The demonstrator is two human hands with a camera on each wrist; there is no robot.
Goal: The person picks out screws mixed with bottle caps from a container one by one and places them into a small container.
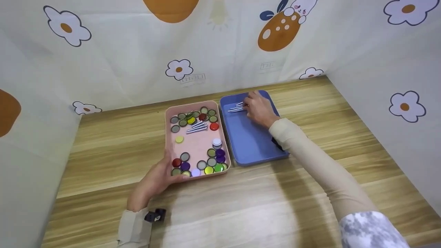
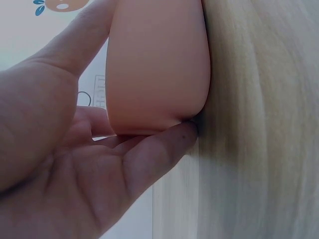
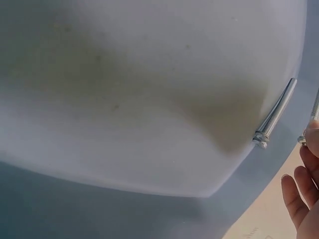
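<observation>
My left hand [image 1: 156, 177] grips the near left corner of a pink tray [image 1: 198, 142], with the thumb over its rim. In the left wrist view, curled fingers [image 2: 154, 157] hold the tray's outer wall from below. Bottle caps and several long silver screws [image 1: 197, 127] lie in the pink tray. Over the far end of a blue tray [image 1: 249, 139] is my right hand [image 1: 259, 109]. It pinches a threaded silver screw [image 3: 316, 105] between thumb and fingers, partly cut off by the right wrist frame's edge. Beside it, other screws [image 1: 236, 109] lie on the blue tray's floor.
Both trays stand side by side on a wood-grain table [image 1: 113, 151]. A white patterned sheet [image 1: 131, 58] rises behind and at both sides. Bottle caps of several colours, such as a red cap [image 1: 214, 126] and a green cap [image 1: 219, 168], line the pink tray's edges.
</observation>
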